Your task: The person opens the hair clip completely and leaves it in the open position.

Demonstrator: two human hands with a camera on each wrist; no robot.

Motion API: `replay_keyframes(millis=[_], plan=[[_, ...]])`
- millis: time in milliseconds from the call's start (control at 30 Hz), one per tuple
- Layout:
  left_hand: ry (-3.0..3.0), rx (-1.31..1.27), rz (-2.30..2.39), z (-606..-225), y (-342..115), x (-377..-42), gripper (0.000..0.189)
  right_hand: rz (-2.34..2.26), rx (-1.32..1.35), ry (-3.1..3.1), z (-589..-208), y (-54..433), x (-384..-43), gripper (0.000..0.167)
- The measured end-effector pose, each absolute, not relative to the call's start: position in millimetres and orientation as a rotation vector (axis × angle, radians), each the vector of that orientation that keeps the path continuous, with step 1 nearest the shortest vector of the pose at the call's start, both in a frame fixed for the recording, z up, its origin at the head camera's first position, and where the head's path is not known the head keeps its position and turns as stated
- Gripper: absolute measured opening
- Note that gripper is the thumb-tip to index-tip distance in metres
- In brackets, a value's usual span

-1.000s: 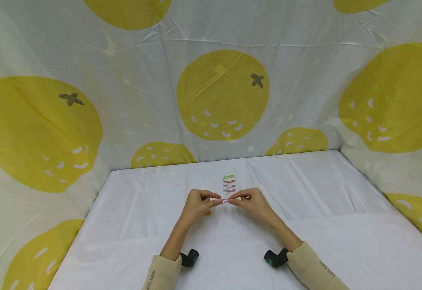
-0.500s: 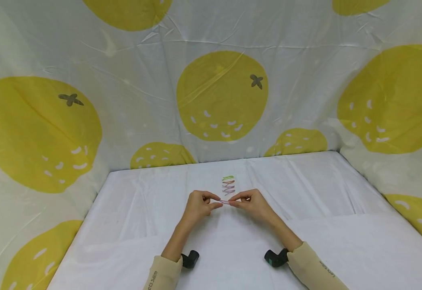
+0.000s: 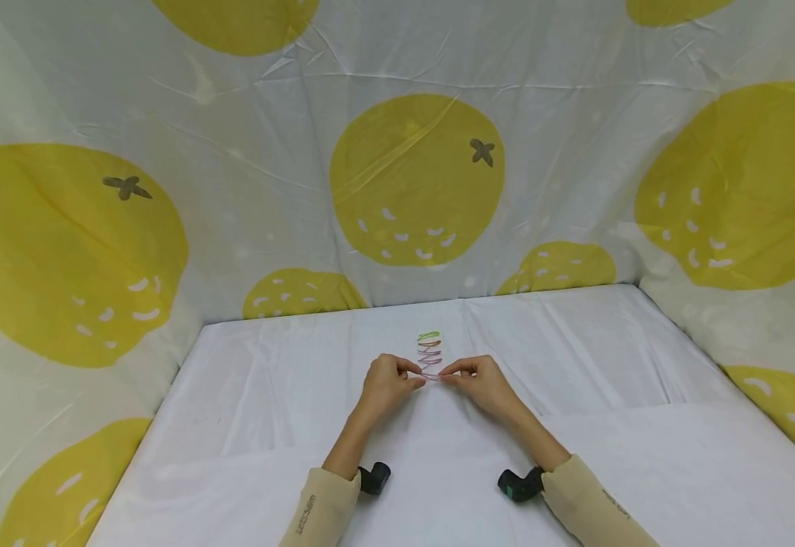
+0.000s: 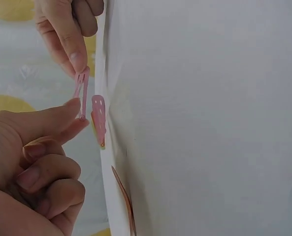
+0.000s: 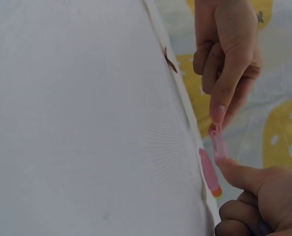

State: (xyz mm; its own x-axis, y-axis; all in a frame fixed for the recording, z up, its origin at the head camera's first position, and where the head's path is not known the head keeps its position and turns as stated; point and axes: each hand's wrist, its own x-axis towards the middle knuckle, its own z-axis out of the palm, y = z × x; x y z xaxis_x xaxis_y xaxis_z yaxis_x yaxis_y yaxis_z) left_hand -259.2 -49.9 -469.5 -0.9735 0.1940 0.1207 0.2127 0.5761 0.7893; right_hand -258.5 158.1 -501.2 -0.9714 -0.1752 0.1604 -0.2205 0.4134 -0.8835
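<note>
A pink snap hair clip (image 3: 432, 377) is held between my hands, just above the cloth. My left hand (image 3: 386, 384) pinches its left end between thumb and index finger, the other fingers curled under. At the opposite end, the thumb and index finger of my right hand (image 3: 482, 384) pinch it. The left wrist view shows the two strips of the clip (image 4: 83, 93) slightly apart near the left fingertips. Right beyond the hands lies a column of several hair clips: a green clip (image 3: 428, 334) farthest, then an orange clip (image 3: 429, 343), with pink-purple clips (image 3: 430, 361) nearest.
A white cloth (image 3: 288, 410) covers the table, whose far edge meets a hanging curtain (image 3: 247, 190) printed with yellow lemons. Black angular mounts (image 3: 520, 485) stick out at both wrists. A thin brown strip (image 4: 126, 201) shows along the cloth in the left wrist view.
My left hand and forearm have shifted right, bringing its fingertips closer to the column of clips. My right hand stays nearly in place. Both hands keep their pinch on the hair clip.
</note>
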Motion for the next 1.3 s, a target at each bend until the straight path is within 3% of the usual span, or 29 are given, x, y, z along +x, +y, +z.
replay_keyframes(millis=[633,1300], plan=[[-2.887,-0.182,-1.158,-474.9,-38.5,-277.2,0.016,1.577,0.205,-2.584,-509.0,154.4,-278.2,0.008],[-2.932,-0.194,-1.100,-473.3,-39.7,-278.0,0.017,1.581,0.206,-2.592,-509.6,152.0,-279.0,0.010]])
